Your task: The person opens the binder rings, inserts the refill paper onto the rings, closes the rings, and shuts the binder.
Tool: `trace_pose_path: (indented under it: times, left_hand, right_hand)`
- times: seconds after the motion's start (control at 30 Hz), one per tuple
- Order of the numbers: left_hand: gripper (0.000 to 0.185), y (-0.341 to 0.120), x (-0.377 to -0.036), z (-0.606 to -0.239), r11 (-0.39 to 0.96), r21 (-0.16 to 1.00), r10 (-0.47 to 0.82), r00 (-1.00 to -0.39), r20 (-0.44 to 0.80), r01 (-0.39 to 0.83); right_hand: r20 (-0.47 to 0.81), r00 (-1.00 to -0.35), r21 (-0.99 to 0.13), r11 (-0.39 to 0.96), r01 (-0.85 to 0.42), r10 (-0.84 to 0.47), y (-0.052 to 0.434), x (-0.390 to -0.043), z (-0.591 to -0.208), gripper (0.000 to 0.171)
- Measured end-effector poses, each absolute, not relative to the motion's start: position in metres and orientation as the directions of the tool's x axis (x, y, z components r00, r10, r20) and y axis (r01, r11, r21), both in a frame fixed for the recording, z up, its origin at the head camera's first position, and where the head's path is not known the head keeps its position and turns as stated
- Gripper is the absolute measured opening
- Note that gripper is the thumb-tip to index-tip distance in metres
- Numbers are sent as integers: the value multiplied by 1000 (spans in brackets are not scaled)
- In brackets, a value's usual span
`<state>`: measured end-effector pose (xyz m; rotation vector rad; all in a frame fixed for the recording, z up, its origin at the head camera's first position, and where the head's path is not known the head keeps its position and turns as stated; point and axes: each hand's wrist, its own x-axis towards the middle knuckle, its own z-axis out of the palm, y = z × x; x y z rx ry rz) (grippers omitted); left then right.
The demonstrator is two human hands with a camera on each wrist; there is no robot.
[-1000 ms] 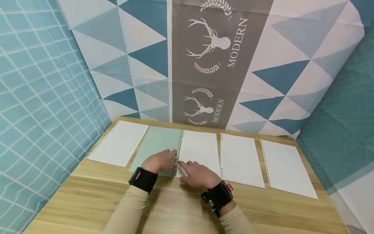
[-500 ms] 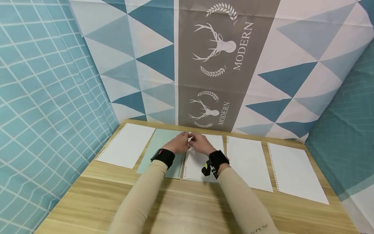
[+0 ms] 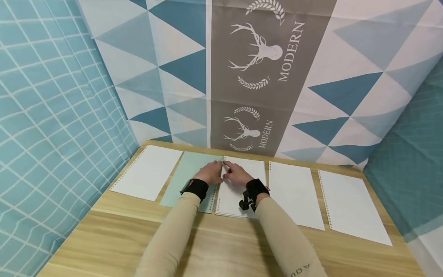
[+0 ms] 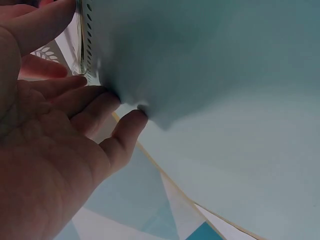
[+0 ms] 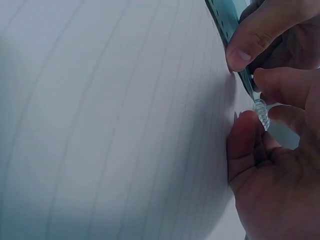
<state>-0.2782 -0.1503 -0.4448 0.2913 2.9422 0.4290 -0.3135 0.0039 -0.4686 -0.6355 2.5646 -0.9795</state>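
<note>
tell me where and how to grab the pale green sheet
Probably the near left corner of the pale green sheet, pinched from the person's side: it looks flat there with bare tabletop in front, while the left hand and right hand crowd the punched edge.

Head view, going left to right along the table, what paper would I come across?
Leftmost white sheet, green sheet, middle white pages, next white sheet, rightmost white sheet.

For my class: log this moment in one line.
left hand: holds green sheet by holed edge; right hand: at clear coil; white pages: beside green sheet; other white sheets: flat on table
</note>
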Motion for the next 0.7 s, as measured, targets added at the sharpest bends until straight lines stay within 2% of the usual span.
trace_pose_path:
  times: [0.37,0.53,0.7]
  left_hand:
    - [65,-152,-280,-444,920,357,218,-969,-117,163]
    - [56,-152,-280,-447,913,375,217,-971,-106,163]
    - [57,-151,-280,-447,914,367,225,-969,-102,174]
  right_hand:
    - [-195,-850,-695,681,-232,-489,0,-313,-458,64]
    - [-183,-845,-675,689,-263,-502,-1,-317,-465,65]
    - [-171,-845,-651,702,-289,-507,-2,-318,-467,67]
